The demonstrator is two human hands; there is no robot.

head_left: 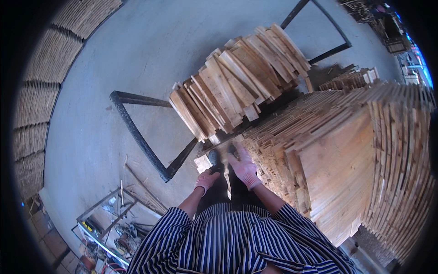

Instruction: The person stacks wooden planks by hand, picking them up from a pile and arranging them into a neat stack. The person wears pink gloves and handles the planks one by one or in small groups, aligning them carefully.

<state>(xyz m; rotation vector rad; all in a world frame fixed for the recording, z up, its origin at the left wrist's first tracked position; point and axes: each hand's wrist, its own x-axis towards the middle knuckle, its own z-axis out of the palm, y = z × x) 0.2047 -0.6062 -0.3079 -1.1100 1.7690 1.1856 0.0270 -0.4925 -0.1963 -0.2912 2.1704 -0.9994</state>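
Note:
Both my hands wear pale pink-and-white work gloves and hang low in front of my dark trouser legs. My left hand (207, 180) is close to my left leg, its fingers loosely apart and nothing seen in it. My right hand (245, 169) reaches a little farther forward, fingers stretched out, slightly blurred and holding nothing visible. Just beyond the hands, a long row of thin wooden boards (237, 80) leans on edge in a black metal frame (137, 137). Beside my right hand rises a tall stack of wooden sheets (335, 160).
A cluttered metal-framed cart (100, 228) with tools and cables stands at the lower left. Bundled sheets (41, 68) line the far left. Long thin sticks (143, 185) lie on the grey floor (150, 55). A lower board pile (349, 80) is at the right.

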